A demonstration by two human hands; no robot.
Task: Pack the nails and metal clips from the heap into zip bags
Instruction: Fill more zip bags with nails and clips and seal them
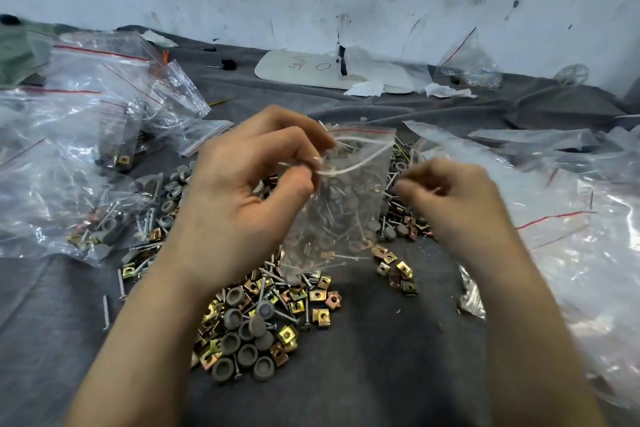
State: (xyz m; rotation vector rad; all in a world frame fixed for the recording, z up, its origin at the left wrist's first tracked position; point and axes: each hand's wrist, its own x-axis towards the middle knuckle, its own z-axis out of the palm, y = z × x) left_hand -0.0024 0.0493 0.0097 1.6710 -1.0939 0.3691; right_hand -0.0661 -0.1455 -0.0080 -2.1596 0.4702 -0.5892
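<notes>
In the centre of the frame the left hand (242, 191) pinches the bag (343, 204) by its left lip. The bag hangs upright with its mouth gaping at the top. The right hand (450, 191) is just right of the mouth, fingers curled but blurred, so I cannot tell whether it holds anything. The heap (263, 315) lies below the bag.

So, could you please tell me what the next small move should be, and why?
Probably move the right hand to the mouth of the zip bag, which the left hand pinches open above the heap; whether the right hand holds parts is too blurred to tell.
</notes>
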